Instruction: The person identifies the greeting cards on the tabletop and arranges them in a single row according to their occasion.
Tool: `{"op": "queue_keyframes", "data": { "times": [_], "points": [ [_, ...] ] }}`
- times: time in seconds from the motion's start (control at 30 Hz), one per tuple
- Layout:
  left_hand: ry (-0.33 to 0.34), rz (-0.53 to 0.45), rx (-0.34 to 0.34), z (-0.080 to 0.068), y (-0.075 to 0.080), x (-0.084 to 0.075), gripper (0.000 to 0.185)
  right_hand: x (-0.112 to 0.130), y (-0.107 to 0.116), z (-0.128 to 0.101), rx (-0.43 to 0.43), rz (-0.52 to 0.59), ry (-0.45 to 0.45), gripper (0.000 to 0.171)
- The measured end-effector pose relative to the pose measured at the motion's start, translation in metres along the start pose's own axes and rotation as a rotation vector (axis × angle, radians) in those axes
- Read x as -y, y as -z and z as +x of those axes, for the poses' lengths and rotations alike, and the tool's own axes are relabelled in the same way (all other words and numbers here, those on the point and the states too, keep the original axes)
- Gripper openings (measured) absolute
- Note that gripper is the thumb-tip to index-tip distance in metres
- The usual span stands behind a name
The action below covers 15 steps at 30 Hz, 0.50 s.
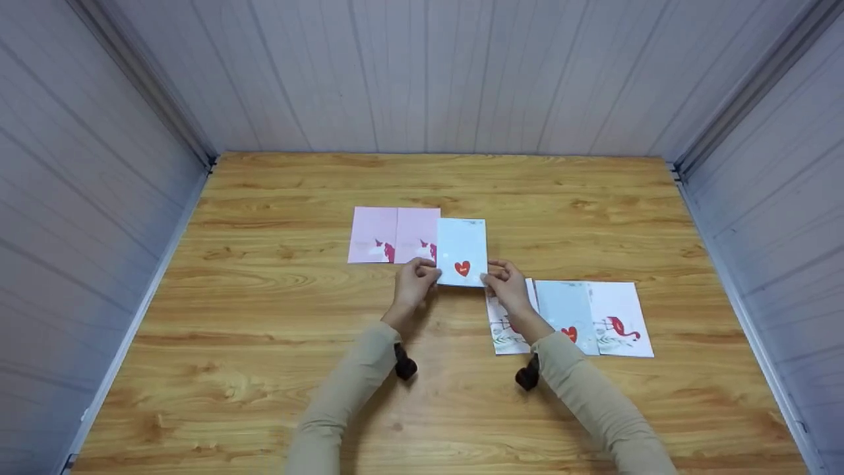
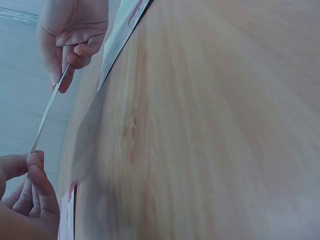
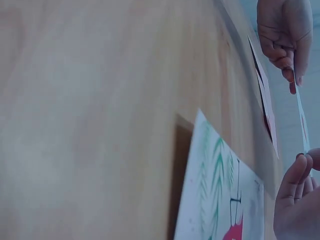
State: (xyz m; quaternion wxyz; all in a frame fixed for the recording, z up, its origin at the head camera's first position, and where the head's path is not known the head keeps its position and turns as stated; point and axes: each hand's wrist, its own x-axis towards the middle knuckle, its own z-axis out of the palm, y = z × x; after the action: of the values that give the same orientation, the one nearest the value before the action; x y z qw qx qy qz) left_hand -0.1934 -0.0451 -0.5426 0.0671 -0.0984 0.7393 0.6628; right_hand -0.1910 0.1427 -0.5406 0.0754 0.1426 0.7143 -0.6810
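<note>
A pale blue card with a red heart (image 1: 461, 247) is held up off the table between both hands. My left hand (image 1: 414, 284) pinches its lower left edge between thumb and fingers, and my right hand (image 1: 511, 290) pinches the lower right edge. Seen edge-on in the left wrist view, the card (image 2: 48, 110) spans the gap between the two hands. Just behind the left hand lie two pink cards (image 1: 374, 231) side by side. Under the right hand and forearm is a white flamingo card (image 1: 504, 340), partly hidden by them.
Beside that flamingo card lie another pale blue heart card (image 1: 564, 307) and a second white flamingo card (image 1: 623, 323), forming a row on the right. The wooden table (image 1: 264, 382) is bounded by grey panelled walls (image 1: 422, 79) at the back and sides.
</note>
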Motion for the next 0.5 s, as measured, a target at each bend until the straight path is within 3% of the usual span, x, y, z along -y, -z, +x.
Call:
{"op": "queue_keyframes", "data": {
  "times": [0.17,0.27,0.33,0.5],
  "points": [
    [-0.066,0.037,-0.033,0.011,-0.013,-0.002,0.015,0.0,0.005,0.013,-0.044,0.014,-0.037,0.033],
    [-0.076,0.102,-0.043,0.018,-0.017,-0.003,0.015,-0.001,0.008,0.02,-0.058,-0.009,-0.015,0.032],
    [-0.124,0.134,-0.056,0.023,-0.02,0.0,0.015,-0.002,0.009,0.025,-0.056,-0.012,-0.02,0.033],
    [-0.179,0.259,-0.074,0.034,-0.025,0.0,0.019,-0.004,0.011,0.038,-0.037,0.041,-0.033,0.038]
  ]
}}
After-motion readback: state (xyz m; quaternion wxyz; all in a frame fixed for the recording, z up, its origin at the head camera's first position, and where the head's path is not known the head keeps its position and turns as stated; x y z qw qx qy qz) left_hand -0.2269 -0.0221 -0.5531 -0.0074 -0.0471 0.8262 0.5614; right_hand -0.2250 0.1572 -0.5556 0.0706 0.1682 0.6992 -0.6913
